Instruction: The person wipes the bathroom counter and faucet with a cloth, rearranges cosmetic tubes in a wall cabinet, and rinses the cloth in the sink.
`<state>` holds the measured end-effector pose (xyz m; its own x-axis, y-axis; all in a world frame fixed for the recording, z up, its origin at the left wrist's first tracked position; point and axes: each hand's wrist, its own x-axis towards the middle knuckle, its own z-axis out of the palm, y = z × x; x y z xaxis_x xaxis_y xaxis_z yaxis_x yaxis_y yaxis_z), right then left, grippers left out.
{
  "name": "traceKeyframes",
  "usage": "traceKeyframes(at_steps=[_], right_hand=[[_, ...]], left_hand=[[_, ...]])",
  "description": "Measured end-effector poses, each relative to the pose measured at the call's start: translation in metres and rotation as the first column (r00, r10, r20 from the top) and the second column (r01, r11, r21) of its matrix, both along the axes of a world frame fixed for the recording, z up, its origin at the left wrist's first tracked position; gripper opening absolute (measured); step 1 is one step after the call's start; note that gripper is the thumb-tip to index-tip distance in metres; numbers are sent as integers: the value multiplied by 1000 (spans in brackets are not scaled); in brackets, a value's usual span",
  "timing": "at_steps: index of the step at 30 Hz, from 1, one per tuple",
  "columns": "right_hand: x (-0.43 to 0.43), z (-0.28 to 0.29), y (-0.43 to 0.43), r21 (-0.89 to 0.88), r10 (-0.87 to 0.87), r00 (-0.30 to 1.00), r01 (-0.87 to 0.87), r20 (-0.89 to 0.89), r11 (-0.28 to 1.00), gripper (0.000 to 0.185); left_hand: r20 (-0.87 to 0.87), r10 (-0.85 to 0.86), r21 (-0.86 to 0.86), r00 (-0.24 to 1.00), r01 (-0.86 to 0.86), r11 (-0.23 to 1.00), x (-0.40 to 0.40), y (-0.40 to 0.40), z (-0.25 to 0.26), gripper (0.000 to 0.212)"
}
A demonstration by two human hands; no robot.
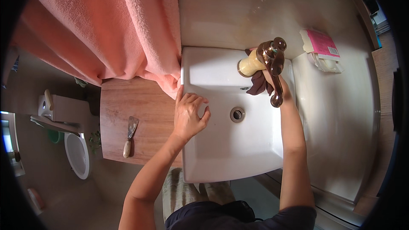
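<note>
My left hand (pixel 190 111) is at the left rim of a white ceramic sink (pixel 207 156), holding nothing. Its fingers are apart, and one fingertip touches the rim near the hem of a pink towel (pixel 137 32). On the far side of the basin, my right hand (pixel 268 77) reaches behind a faucet (pixel 250 65) with a yellowish stone-like body and a bronze-coloured spout and handle. Most of that hand is hidden by the faucet. A dark brown cloth (pixel 257 84) is bunched in it and hangs out beside the faucet base. The drain (pixel 237 114) lies uncovered between my hands.
A putty knife (pixel 130 135) lies on the wood-look counter (pixel 111 102) left of the sink. An opened pink packet (pixel 322 49) is attached to the wall at right. A toilet (pixel 77 156) stands at far left, with a green plant (pixel 95 140) near the counter.
</note>
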<state>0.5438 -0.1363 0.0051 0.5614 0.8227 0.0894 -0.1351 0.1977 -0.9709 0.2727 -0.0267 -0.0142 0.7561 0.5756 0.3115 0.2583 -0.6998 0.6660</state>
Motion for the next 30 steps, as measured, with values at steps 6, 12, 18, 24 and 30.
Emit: traceKeyframes(at_steps=[6,12,18,24,30], right_hand=[[14,-43,-26,-150,84,134,626,987,765,31],[-89,-30,-13,-122,-24,181,746,983,654,40],[-128,-14,-7,-318,-237,799,466,553,826,29],[-101,26,81,179,69,-320,681,945,710,14],[-71,8,105,-94,870,-207,957,447,276,22]], left_hand=[[12,-1,-9,1000,1,1000,0,-1,1,14],[70,14,-43,997,-11,999,2,-2,-2,14],[72,20,-53,997,-16,998,-3,2,-5,14],[134,13,-71,991,-3,997,3,-1,-5,14],[153,17,-78,988,-5,997,1,2,-7,13]])
